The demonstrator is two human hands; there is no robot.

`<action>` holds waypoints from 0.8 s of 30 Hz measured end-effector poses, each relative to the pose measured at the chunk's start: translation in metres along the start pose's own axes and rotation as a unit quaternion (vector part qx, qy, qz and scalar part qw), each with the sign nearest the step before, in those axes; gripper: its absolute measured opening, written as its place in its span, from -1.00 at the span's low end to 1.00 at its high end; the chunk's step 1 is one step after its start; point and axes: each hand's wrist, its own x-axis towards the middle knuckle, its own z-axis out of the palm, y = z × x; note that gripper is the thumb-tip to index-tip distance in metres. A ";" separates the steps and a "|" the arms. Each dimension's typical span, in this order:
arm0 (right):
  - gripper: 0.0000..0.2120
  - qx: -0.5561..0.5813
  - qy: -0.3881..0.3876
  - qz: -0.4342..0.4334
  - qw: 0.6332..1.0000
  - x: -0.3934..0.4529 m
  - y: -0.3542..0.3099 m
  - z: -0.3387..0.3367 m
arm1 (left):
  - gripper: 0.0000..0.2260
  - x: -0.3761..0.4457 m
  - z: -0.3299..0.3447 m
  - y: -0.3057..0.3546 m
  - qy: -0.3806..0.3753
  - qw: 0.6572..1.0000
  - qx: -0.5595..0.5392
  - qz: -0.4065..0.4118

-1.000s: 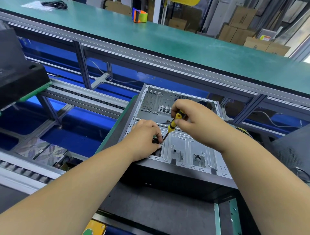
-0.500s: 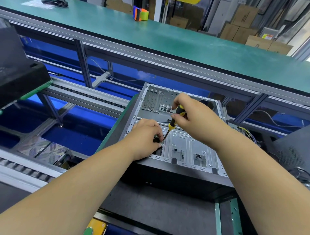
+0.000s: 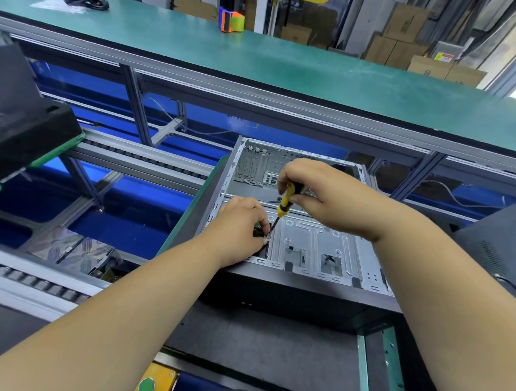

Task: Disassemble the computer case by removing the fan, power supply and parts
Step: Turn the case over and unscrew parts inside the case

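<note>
Green benches frame an open, bare-metal case (image 3: 307,245) lying on its side. Right hand (image 3: 329,201) grips a yellow-black screwdriver (image 3: 283,208), its shaft slanting down-left to a screw (image 3: 268,237); left hand (image 3: 241,230) pinches a small dark part (image 3: 258,231) beside the tip.

Near bench: we are seeing a dark grey work surface (image 3: 251,346) carrying the open computer case (image 3: 307,282), which is lying on its side.
Far bench: we are looking at a green-topped bench (image 3: 307,69) stretching from left to right.
On far bench: a green and orange tape roll (image 3: 231,20) is sitting at its far edge; a black cable bundle (image 3: 88,4) is lying far left.
</note>
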 end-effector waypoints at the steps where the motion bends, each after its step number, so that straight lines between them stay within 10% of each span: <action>1: -0.82 0.014 0.010 0.017 1.000 0.002 0.002 0.002 | -0.88 0.000 0.000 0.001 -0.003 1.000 -0.001 0.000; 12: -0.66 0.248 0.247 0.171 0.921 0.018 0.027 0.055 | -0.87 0.000 0.001 0.003 0.012 1.000 -0.018 -0.022; 24: -0.69 0.460 0.250 0.086 0.848 0.019 0.046 0.064 | -0.83 0.003 0.000 0.000 -0.007 0.999 -0.035 -0.036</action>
